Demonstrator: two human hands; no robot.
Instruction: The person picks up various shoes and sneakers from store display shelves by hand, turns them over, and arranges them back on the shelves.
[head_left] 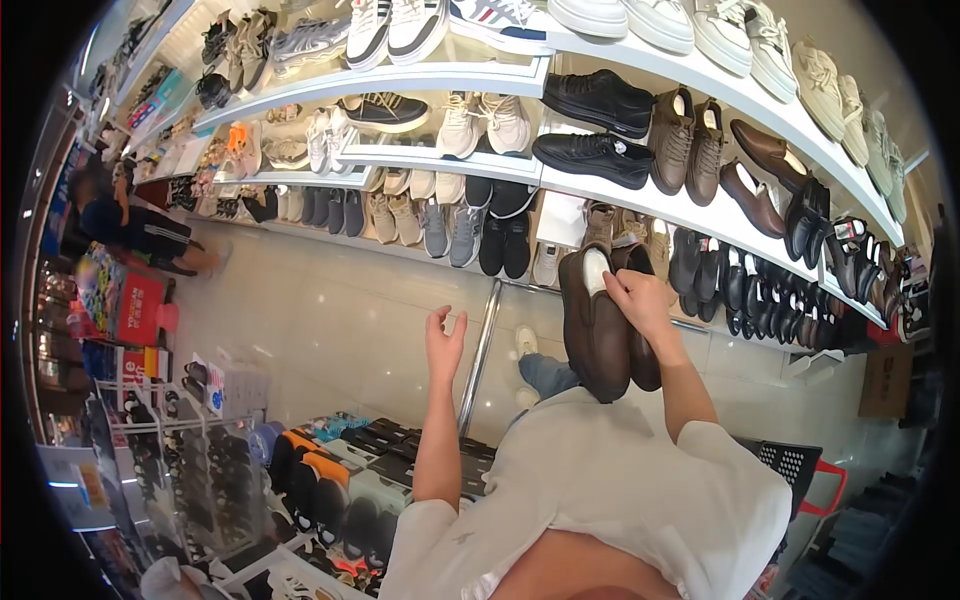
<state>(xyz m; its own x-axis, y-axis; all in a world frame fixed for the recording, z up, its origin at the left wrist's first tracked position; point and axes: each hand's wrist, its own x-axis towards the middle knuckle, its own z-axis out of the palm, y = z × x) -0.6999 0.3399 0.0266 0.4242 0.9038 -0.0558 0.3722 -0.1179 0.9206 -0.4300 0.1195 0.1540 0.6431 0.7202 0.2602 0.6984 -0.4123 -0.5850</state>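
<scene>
A pair of dark brown slip-on leather shoes (595, 335) hangs from my right hand (640, 303), in front of my body. My right thumb lies on the near shoe's opening, and the other fingers are hidden behind. The near shoe's pale insole shows, while the second shoe is partly covered by it. Well to the left of the pair, my left hand (445, 340) is raised over the floor with thumb and fingers apart, touching nothing. Beyond the pair, brown lace-up shoes (598, 226) stand on the lower shelf.
White shelves (440, 75) full of shoes run along the far side. Stacked shoe boxes (380, 450) with shoes stand at lower left, near a wire rack (180, 440). Another person (120, 220) is at far left. A black perforated chair (785, 465) is at right.
</scene>
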